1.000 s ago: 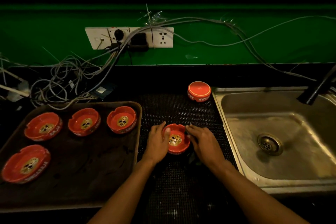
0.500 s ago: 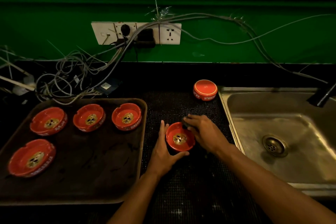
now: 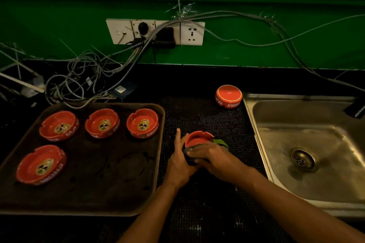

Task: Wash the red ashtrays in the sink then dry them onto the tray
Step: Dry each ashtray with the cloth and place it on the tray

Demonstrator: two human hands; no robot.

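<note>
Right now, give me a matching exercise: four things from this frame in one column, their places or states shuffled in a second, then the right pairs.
Things
1. ashtray by the sink
2. held ashtray
3. tray
4. sink

Places or states
A. carries four upright ashtrays
B. upside down on the mat
C. holds no ashtray
D. between both hands, being wiped with a cloth

Pairs: 1-B, 2-D, 3-A, 4-C
</note>
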